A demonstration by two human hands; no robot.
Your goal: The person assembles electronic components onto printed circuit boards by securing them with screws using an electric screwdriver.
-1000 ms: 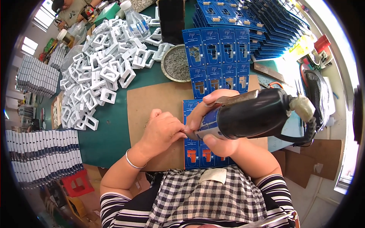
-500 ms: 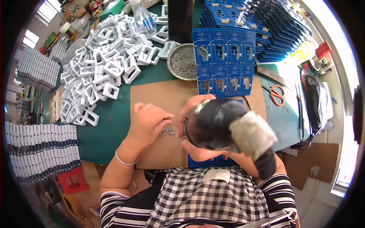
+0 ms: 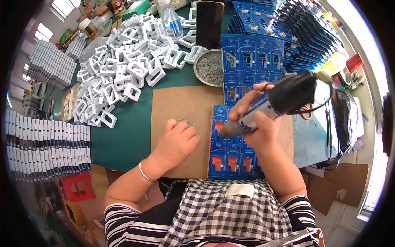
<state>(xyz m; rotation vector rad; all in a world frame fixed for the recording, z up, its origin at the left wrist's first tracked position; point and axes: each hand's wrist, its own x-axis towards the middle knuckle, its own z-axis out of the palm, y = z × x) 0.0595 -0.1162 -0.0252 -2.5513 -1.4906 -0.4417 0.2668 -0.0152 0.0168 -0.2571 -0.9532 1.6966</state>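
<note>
My right hand (image 3: 261, 123) is wrapped around an electric screwdriver (image 3: 263, 109) with a silver and blue body and a black rear end. The screwdriver is tilted, its nose over the left side of a blue circuit board panel (image 3: 224, 147). Orange pieces (image 3: 216, 163) show through the cutouts of that panel, which lies before me on a brown board. My left hand (image 3: 176, 142) is closed, knuckles up, beside a small scatter of screws (image 3: 186, 122); its fingertips are hidden, so what they hold cannot be seen.
White plastic frames (image 3: 119, 70) are heaped at the back left, with a clear bottle (image 3: 170, 20) and a phone (image 3: 209, 24) behind. A round bowl of screws (image 3: 197, 76) stands beside stacked blue panels (image 3: 263, 18). Orange-handled scissors (image 3: 306, 112) lie right; white stacks (image 3: 47, 148) stand left.
My right hand has swung the screwdriver to the right and tilted it, uncovering the blue panel. My left hand has moved down and right, over the loose screws.
</note>
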